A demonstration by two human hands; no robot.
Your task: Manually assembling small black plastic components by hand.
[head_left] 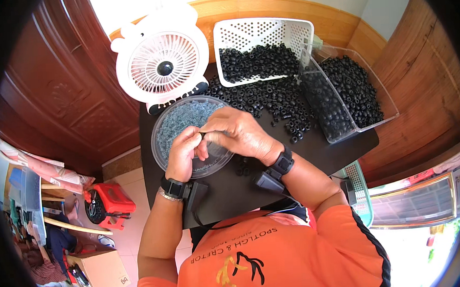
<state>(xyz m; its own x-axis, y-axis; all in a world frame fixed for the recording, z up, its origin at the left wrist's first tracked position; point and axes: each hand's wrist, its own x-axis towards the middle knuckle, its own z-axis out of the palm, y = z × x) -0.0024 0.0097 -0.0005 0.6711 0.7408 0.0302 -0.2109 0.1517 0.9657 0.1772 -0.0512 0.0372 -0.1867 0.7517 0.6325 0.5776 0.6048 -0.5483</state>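
Your left hand [181, 152] and right hand [245, 133] pinch a dark piece [203, 135] above the tub [204, 168]: close fingerwork, seemingly wanting steadiness.

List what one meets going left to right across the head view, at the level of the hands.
Door → left hand → right hand → loose black beads → clear bin → wood panel.
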